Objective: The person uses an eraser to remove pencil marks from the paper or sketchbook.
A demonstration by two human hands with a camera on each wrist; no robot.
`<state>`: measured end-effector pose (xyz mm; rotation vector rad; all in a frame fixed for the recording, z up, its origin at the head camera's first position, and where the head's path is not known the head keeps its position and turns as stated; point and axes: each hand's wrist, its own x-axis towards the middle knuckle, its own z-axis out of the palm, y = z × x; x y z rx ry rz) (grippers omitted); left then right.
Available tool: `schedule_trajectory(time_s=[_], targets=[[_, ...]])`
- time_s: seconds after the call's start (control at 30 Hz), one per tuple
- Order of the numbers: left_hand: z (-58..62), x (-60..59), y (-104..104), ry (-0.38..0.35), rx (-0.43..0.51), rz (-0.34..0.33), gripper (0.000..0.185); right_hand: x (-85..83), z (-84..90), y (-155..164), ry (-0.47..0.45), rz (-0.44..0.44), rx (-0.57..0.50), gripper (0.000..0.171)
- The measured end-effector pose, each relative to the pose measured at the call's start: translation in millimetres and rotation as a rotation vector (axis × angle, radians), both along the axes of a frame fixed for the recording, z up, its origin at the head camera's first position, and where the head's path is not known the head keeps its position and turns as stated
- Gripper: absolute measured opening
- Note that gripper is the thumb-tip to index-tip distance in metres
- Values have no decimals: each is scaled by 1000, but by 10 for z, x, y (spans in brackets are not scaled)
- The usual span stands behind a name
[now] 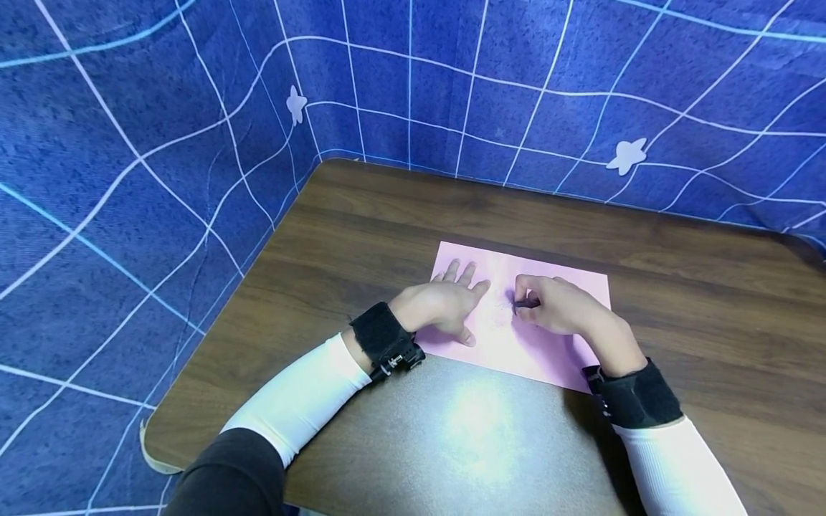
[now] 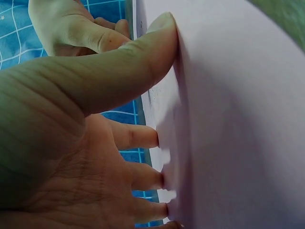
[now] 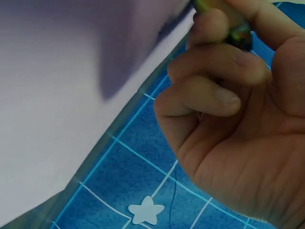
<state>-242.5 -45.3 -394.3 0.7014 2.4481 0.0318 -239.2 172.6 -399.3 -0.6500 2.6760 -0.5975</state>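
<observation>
A sheet of pink paper (image 1: pixel 497 351) lies flat on the brown wooden table. My left hand (image 1: pixel 444 304) rests on its left part with fingers spread, and the left wrist view shows the thumb (image 2: pixel 138 67) and fingertips touching the sheet. Over the paper's right half, my right hand (image 1: pixel 564 307) pinches a short dark crayon-like stick (image 1: pixel 528 304), its tip at the paper. In the right wrist view the stick (image 3: pixel 239 39) looks yellowish and dark, partly hidden by the curled fingers. Faint greyish-purple specks (image 1: pixel 502 315) show on the sheet between the hands.
The wooden table (image 1: pixel 361 215) extends around the paper on all sides. Blue cloth (image 1: pixel 439 86) with a pale grid and white stars hangs behind and to the left of it. Light glares off the tabletop in front of the sheet.
</observation>
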Motion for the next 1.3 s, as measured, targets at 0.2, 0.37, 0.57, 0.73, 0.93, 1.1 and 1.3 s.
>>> schedule_trajectory(time_s=[0.2, 0.37, 0.57, 0.73, 0.93, 1.1, 1.3], targets=[[8, 4, -1, -2, -1, 3, 111, -41, 20, 24, -87, -21, 17, 16], [14, 4, 1, 2, 1, -1, 111, -51, 65, 111, -147, -46, 27, 16], [13, 9, 5, 13, -10, -7, 111, -32, 62, 100, -95, -32, 50, 8], [15, 15, -1, 11, -16, -4, 111, -2, 19, -31, -9, -6, -41, 6], [19, 14, -6, 15, -4, -15, 111, 40, -39, -188, 13, 61, -108, 13], [21, 4, -2, 21, -9, -19, 111, 54, -40, -247, 87, 29, -44, 11], [17, 2, 1, 21, -18, -22, 111, 36, -37, -258, 37, -42, -5, 6]])
